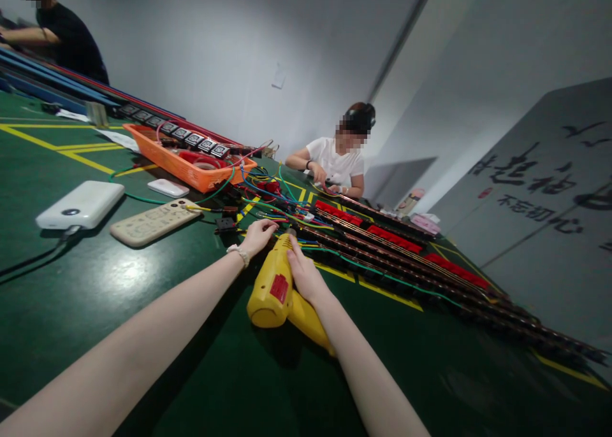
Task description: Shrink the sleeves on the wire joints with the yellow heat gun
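Note:
My right hand (305,272) is wrapped against the upper side of a yellow pistol-shaped power tool (268,290), its fingers pointing forward along the body. The tool's metal nose (291,232) faces away from me, and its handle (308,325) slants down to the right, partly behind my forearm. Just left of the nose, my left hand (258,236) has its fingertips pinched together beside a bundle of coloured wires (287,211). What is between those fingertips is too small to make out. A small black connector block (225,224) lies left of this hand.
At left lie a white power bank (81,204) with a cable, a beige phone (155,223) and a small white case (168,188). Behind them is an orange basket (201,181) of parts. Long dark rails (406,268) stretch right. A co-worker (337,160) sits opposite, another person (71,39) far left.

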Demonstrator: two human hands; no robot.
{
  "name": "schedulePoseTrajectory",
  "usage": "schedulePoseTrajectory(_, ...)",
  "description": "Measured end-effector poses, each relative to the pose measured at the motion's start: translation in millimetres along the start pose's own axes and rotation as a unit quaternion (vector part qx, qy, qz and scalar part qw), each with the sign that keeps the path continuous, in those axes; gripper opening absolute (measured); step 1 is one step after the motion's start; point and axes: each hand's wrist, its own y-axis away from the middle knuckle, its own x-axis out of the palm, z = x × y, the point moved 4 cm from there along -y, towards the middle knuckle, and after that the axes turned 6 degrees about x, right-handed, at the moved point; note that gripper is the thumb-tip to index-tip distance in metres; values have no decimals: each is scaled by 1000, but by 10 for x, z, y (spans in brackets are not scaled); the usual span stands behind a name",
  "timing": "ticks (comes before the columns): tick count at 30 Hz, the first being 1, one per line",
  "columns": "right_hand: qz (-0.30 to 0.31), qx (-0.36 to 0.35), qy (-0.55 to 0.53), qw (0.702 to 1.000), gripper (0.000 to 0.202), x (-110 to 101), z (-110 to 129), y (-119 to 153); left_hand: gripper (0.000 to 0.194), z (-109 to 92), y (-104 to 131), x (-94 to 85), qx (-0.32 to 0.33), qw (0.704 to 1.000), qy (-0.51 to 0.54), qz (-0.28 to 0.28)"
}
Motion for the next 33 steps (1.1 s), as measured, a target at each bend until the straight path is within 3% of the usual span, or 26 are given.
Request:
schedulePoseTrajectory(9,-45,67,-25,996,59,-277,-424,203,29,-57,23,-12,12,1000,-1,-11)
schedulePoseTrajectory(19,-49,78,-12,996,57,-300,-480,217,28,-75,16,2,30,999,-6,-33)
schedulePoseTrajectory(25,-34,58,-13,998,56,-211,-401,147,28,-86,19,5,26,999,1,-40)
schedulePoseTrajectory(33,-6,-8,-18,1000,54,9,-40,0,27,-162,54,-31,47,998,-33,-29)
